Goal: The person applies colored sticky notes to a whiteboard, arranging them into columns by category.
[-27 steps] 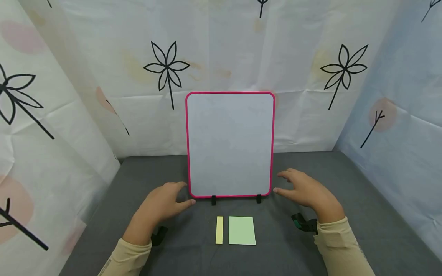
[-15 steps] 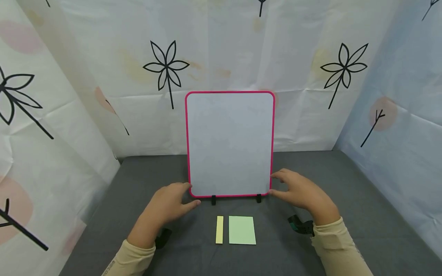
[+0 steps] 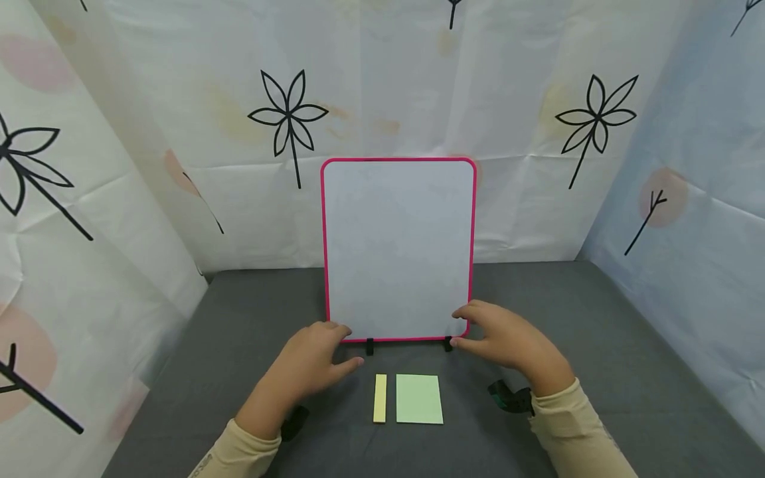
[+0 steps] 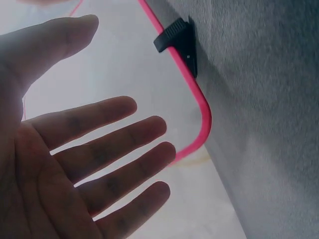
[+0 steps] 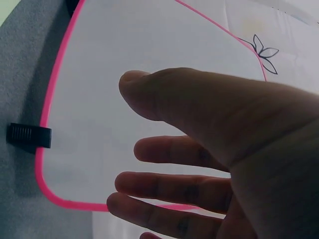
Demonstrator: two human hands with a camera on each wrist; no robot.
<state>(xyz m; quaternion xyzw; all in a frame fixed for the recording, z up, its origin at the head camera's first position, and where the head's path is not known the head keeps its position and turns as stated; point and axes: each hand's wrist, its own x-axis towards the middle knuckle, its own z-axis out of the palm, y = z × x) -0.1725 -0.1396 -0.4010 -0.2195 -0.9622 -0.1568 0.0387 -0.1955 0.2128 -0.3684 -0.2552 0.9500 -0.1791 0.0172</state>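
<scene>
A whiteboard with a pink frame stands upright on two small black feet, one foot showing large in the left wrist view. My left hand hovers before its lower left corner, fingers spread and nothing in the palm. At the lower right corner, my right hand overlaps the frame in the head view, thumb and fingers apart, holding nothing. Between the hands, nearer to me, lie a narrow yellow strip and a pale green square of paper, side by side.
Dark grey cloth covers the table. Behind the board hangs a white fabric backdrop with black flower drawings, and similar fabric walls close off the left and right sides. Black straps sit at both wrists.
Both hands have moved inward, the left to the right and the right to the left, so they now overlap the board's lower corners. The board and papers have stayed put.
</scene>
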